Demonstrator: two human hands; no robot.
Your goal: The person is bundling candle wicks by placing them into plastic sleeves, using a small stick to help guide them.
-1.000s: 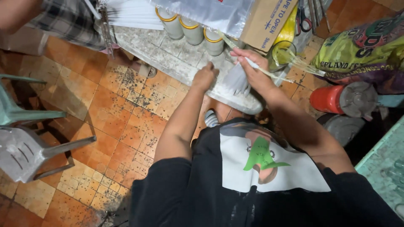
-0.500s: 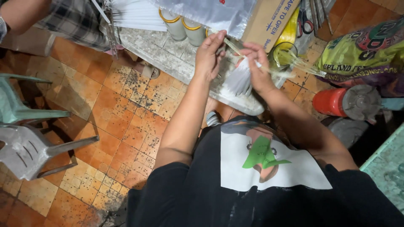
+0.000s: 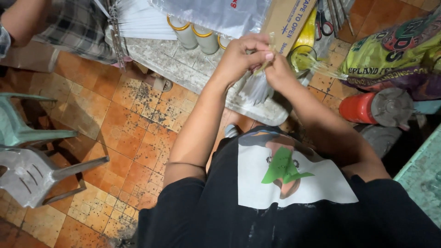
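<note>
Left hand (image 3: 241, 57) and right hand (image 3: 279, 71) pinched together on a clear plastic strip (image 3: 265, 64), above the bundle of plastic sleeves (image 3: 255, 89), beside the cardboard box (image 3: 289, 20), over the bench (image 3: 183, 69)

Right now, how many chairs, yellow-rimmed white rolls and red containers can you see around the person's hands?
Plastic chairs: 2, a green one and a grey one
Yellow-rimmed white rolls: 3, and one mostly hidden
Red containers: 1
Total: 6
</note>
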